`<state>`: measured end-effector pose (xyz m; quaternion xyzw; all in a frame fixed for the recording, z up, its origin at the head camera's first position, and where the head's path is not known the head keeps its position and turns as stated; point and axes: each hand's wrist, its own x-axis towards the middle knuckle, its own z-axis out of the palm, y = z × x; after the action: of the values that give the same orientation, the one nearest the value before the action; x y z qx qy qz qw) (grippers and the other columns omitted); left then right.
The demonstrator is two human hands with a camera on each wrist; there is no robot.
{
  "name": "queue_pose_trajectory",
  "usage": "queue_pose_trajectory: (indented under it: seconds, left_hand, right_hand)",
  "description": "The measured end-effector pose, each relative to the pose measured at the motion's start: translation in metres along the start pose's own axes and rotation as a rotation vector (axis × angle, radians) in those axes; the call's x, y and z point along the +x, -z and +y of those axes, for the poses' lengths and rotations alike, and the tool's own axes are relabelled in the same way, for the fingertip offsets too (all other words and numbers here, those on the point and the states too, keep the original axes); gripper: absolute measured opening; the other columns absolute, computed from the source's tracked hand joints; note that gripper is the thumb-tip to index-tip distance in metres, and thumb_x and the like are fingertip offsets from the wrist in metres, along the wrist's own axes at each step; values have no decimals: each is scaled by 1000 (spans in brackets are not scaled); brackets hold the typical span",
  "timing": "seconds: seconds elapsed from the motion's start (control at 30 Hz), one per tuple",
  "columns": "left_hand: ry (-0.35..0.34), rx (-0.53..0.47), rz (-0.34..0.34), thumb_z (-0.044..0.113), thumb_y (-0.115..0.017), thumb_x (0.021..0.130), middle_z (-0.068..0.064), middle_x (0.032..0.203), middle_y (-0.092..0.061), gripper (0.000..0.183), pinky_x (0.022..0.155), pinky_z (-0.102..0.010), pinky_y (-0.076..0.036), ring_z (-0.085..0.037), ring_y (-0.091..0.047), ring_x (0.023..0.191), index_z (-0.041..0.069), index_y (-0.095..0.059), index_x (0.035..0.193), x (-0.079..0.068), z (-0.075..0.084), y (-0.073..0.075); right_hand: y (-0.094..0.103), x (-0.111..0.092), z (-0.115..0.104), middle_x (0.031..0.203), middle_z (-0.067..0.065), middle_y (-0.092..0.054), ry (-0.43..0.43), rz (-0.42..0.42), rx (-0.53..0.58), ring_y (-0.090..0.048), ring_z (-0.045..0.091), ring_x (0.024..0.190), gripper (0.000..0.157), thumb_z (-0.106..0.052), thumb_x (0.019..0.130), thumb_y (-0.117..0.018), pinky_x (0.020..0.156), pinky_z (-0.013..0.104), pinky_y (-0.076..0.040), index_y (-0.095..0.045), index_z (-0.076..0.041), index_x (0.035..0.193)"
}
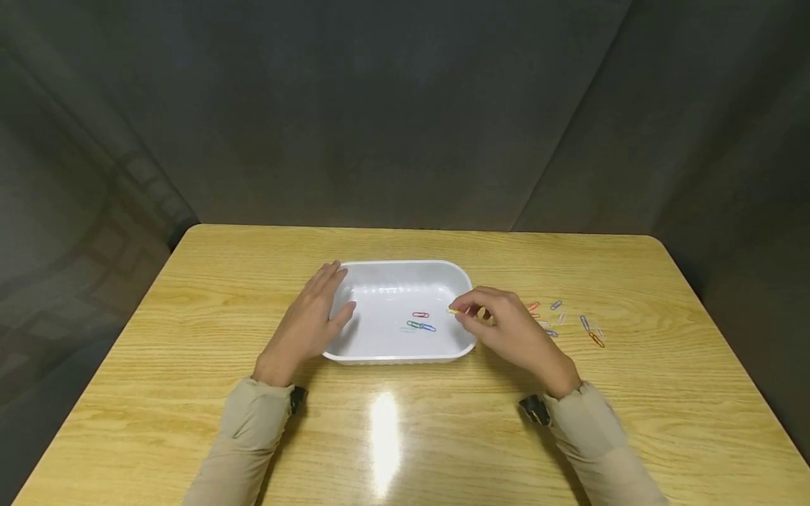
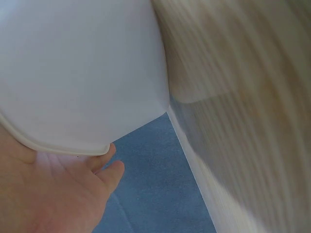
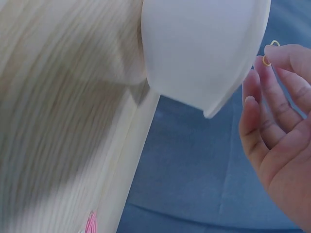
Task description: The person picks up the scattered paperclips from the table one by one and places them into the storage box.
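A white plastic tray (image 1: 373,344) lies on the table, with several coloured paper clips in it, among them a red paper clip (image 1: 420,315) and a green paper clip (image 1: 414,325). My left hand (image 1: 310,316) rests on the tray's left rim, fingers extended; the left wrist view shows the palm against the tray wall (image 2: 87,87). Over the tray's right edge, my right hand (image 1: 506,323) pinches a yellow paper clip (image 1: 453,310) between thumb and finger. The right wrist view shows this yellow paper clip (image 3: 267,60) at the fingertips.
Several loose paper clips lie right of the tray, including a blue paper clip (image 1: 585,323) and an orange paper clip (image 1: 596,339). The wooden table (image 1: 253,267) ends at dark curtains (image 1: 380,126) behind and at the sides.
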<state>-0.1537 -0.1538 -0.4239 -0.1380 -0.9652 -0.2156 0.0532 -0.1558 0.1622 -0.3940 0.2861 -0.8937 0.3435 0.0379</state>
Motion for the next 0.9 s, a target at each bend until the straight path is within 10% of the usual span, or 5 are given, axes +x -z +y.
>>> queue_pose_trajectory:
  seconds: [0.9]
  left_hand:
    - [3, -8, 7, 41, -45, 93, -8, 154, -17, 63, 115, -48, -21, -26, -14, 143, 9, -27, 144, 0, 1, 0]
  right_hand:
    - [-39, 20, -7, 89, -11, -66, 42, -126, -48, -57, 2, 78, 15, -16, 87, -60, 70, 26, -53, -68, -18, 99]
